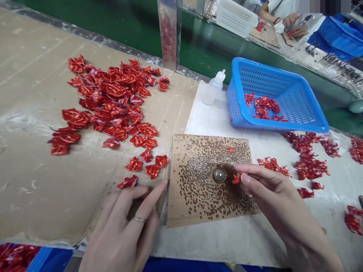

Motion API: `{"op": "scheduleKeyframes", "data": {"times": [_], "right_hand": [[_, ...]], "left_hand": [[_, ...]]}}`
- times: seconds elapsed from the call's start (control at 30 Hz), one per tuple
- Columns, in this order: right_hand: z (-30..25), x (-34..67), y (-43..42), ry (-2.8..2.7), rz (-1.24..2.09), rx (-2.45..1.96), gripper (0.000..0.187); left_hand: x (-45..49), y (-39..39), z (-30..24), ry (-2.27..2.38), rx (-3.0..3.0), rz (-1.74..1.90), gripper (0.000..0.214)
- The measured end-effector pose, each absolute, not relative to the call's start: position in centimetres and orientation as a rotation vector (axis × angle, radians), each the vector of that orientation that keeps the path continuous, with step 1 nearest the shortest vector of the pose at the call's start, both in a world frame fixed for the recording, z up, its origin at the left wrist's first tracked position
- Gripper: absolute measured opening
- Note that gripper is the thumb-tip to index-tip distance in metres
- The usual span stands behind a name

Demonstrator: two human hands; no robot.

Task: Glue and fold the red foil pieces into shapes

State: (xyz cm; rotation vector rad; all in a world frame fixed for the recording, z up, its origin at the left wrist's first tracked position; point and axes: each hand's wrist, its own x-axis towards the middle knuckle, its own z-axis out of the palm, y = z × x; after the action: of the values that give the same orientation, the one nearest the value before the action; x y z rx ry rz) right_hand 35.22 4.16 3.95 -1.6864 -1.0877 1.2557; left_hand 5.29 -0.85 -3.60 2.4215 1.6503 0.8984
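Right hand (pixel 272 192) reaches in from the lower right, wrist low, thumb and forefinger narrowly pinching a small red foil piece (pixel 236 179) just beside a round metal disc (pixel 219 175) at the centre of a speckled brown card (pixel 184 196). Left hand (pixel 119 230) lies back-up, fingers loosely apart and holding nothing, forefinger tip at the card's left edge. Heaped red foil pieces (pixel 113 102) cover a cardboard sheet (pixel 36 177); others lie in a blue plastic basket (pixel 249 124).

Glossy red foil pieces (pixel 115 90); matt cardboard (pixel 42 170); blue plastic basket (pixel 266 126).
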Motion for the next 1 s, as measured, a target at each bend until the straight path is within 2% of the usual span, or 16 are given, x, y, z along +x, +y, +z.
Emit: {"op": "scheduleKeyframes", "data": {"times": [0.2,0.43,0.5,0.6,1.0], "right_hand": [[3.9,35.6,3.6,-0.987,1.370,-1.616,0.030],[4.3,35.1,1.8,-1.127,1.197,-1.562,0.011],[4.4,34.4,1.0,-1.180,1.132,-1.523,0.012],[4.4,33.2,-0.1,-1.247,1.077,-1.458,0.017],[2.8,31.7,-0.9,-1.122,1.209,-1.439,0.011]], "left_hand": [[6.0,-0.7,-3.5,1.762,2.222,1.112,0.057],[9.3,-1.3,-1.4,1.670,1.860,1.251,0.031],[11.0,-1.3,-0.8,1.607,1.769,1.276,0.028],[13.1,-1.3,-0.3,1.501,1.669,1.301,0.031],[15.2,-1.3,0.0,1.413,1.623,1.343,0.043]]}}
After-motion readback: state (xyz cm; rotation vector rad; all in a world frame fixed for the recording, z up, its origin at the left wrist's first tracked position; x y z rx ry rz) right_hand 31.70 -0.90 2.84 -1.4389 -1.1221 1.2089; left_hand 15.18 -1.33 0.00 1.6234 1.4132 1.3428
